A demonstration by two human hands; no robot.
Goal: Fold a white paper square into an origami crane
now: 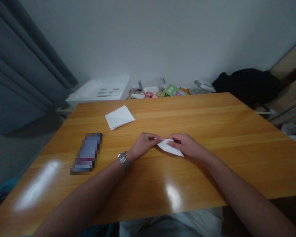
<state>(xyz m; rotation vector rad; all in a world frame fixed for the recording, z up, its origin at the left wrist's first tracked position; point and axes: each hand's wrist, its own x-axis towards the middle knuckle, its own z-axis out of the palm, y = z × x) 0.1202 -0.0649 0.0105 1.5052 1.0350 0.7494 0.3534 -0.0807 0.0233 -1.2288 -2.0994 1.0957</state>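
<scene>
A small piece of folded white paper [169,147] is held between my two hands, just over the wooden table [199,115]. My left hand [146,144] pinches its left end between thumb and fingers; a metal watch [124,160] is on that wrist. On the other side my right hand [185,143] grips the paper's upper right part, the thumb on top and the fingers curled behind. The paper narrows to a point at its lower right. What the fingers behind it do is hidden.
White paper sheets [120,117] lie stacked at the table's back left. A phone-like device [87,153], pixelated, rests left of my left arm. Beyond the far edge are a white container [101,90], a green packet [175,90] and a black cloth-like heap [246,84].
</scene>
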